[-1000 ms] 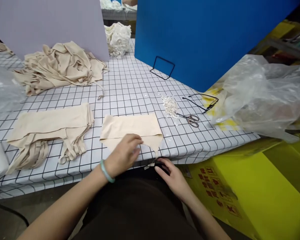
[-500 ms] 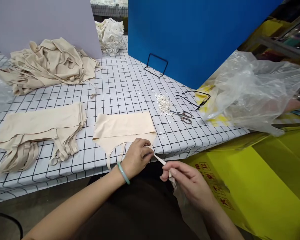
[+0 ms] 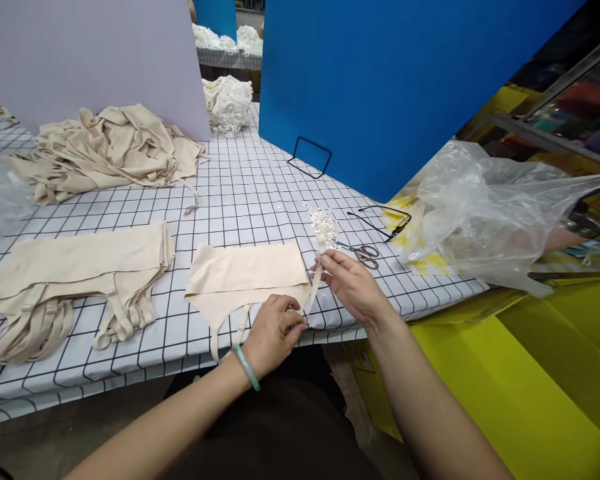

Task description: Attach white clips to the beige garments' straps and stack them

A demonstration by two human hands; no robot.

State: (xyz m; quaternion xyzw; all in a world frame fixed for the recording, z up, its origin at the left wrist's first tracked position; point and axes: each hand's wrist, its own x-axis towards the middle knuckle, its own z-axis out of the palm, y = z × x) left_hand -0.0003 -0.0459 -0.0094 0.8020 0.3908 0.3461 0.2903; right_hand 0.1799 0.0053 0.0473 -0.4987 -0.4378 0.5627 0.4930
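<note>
A beige strappy garment (image 3: 247,267), like a camisole top, lies spread on the table edge in front of me. One of its straps hangs down over the edge at its lower left. My left hand (image 3: 275,333) rests at its lower right corner, thumb and fingers pinched on the low end of a beige strap (image 3: 316,283). Higher up, my right hand (image 3: 347,280) pinches the same strap, which runs taut between both hands. Its upper end stands out past my right fingers, before a heap of small white scraps (image 3: 324,223).
Left of the garment lies a neat stack of similar garments (image 3: 87,257), with a loose beige pile (image 3: 115,150) behind. Scissors (image 3: 365,255), eyeglasses (image 3: 387,227) and a clear plastic bag (image 3: 470,207) are at right. Blue (image 3: 380,87) and lilac (image 3: 95,60) panels stand behind.
My right hand has moved up and away from my body, from below the table edge to over the table, carrying the strap. My left hand keeps its pinch. The view has tilted up slightly.
</note>
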